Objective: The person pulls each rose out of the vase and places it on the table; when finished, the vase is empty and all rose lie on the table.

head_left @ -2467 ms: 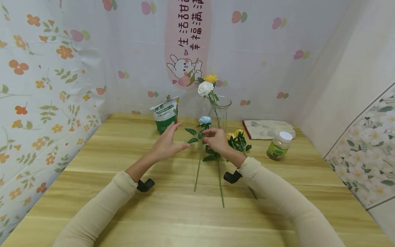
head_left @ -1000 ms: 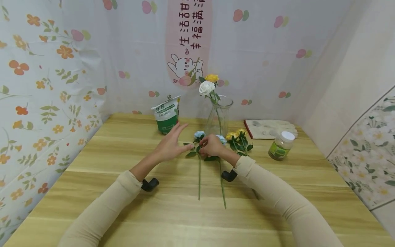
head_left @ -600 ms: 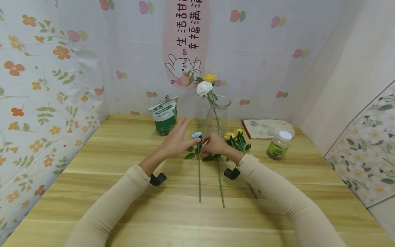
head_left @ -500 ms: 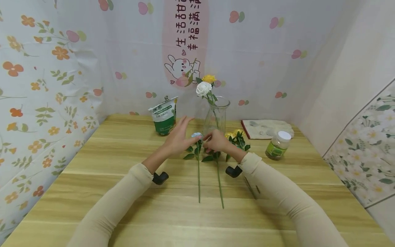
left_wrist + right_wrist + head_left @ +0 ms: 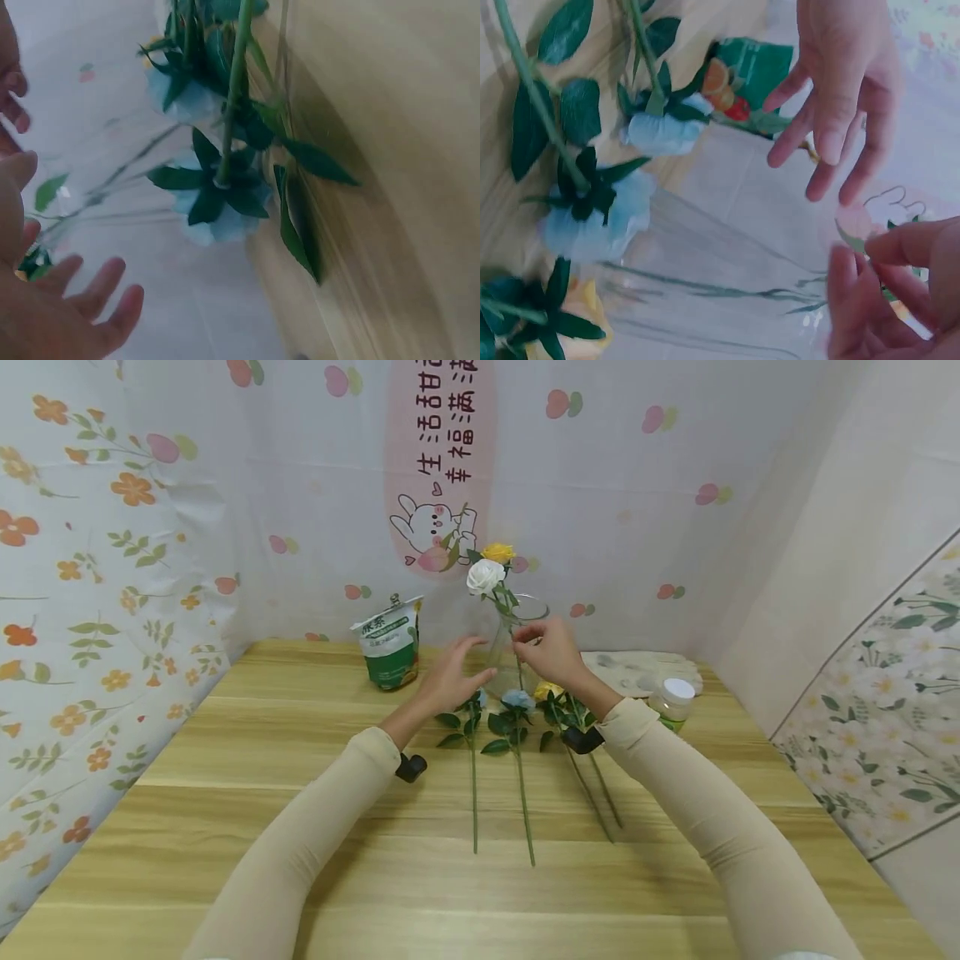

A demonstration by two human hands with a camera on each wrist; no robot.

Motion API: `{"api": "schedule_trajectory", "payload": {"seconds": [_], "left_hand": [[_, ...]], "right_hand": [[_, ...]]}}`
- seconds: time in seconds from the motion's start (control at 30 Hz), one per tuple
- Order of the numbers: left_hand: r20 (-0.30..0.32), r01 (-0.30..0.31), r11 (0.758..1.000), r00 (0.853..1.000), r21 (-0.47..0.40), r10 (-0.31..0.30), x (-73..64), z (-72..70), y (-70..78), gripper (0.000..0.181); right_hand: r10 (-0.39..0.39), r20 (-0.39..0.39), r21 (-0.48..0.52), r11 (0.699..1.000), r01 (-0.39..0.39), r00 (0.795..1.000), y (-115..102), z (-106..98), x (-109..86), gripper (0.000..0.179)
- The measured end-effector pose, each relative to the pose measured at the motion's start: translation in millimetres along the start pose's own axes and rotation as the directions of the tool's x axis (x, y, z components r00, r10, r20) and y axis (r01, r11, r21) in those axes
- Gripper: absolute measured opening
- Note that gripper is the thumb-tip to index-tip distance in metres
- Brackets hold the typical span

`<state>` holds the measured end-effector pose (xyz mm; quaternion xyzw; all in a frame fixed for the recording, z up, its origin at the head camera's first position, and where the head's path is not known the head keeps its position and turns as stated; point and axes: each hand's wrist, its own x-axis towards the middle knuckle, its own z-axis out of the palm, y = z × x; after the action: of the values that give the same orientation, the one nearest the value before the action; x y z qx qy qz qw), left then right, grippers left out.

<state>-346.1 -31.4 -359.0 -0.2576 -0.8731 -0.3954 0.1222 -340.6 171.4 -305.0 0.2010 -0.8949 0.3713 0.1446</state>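
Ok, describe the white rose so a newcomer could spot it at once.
Toward the back of the wooden table stands a clear glass vase. In the head view, the white rose rises above the vase's left side. Its colour sets it apart from the yellow rose just above it.

On the pink panel (image 5: 442, 464) of the hanging curtain (image 5: 600, 468), two columns of dark red Chinese characters read, from the bottom up, 生活甜 and 幸福满 before the upper edge cuts them off, while the green-and-white pouch (image 5: 390, 647) bears Chinese print too small to read surely.
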Motion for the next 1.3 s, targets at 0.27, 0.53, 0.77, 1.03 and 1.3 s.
{"api": "schedule_trajectory", "payload": {"seconds": [0.27,0.53,0.77,1.03,1.3], "left_hand": [[0.021,0.038,0.991,0.999,-0.131,-0.035,27.3,6.4,-18.3,0.052],[0.044,0.068,0.965,0.997,-0.253,-0.058,41.8,12.8,-16.8,0.053],[0.01,0.077,0.937,0.997,-0.342,-0.079,51.5,14.7,-12.3,0.052],[-0.012,0.125,0.923,0.99,-0.364,-0.139,53.0,22.6,-9.9,0.052],[0.028,0.154,0.937,0.988,-0.314,-0.153,56.8,29.9,-8.6,0.059]], "right_hand": [[-0.202,-0.172,-0.141,0.974,0.179,0.964,-7,11,15.9,0.021],[-0.256,-0.395,-0.062,0.966,0.252,0.882,-10,6,23.3,0.019],[-0.062,-0.357,0.059,0.994,0.089,0.932,0,-13,49.1,0.019],[0.023,0.021,0.014,1.0,-0.023,1.0,8,-19,69.2,0.021],[0.002,0.202,-0.065,0.998,0.011,0.979,12,-21,79.4,0.024]]}}
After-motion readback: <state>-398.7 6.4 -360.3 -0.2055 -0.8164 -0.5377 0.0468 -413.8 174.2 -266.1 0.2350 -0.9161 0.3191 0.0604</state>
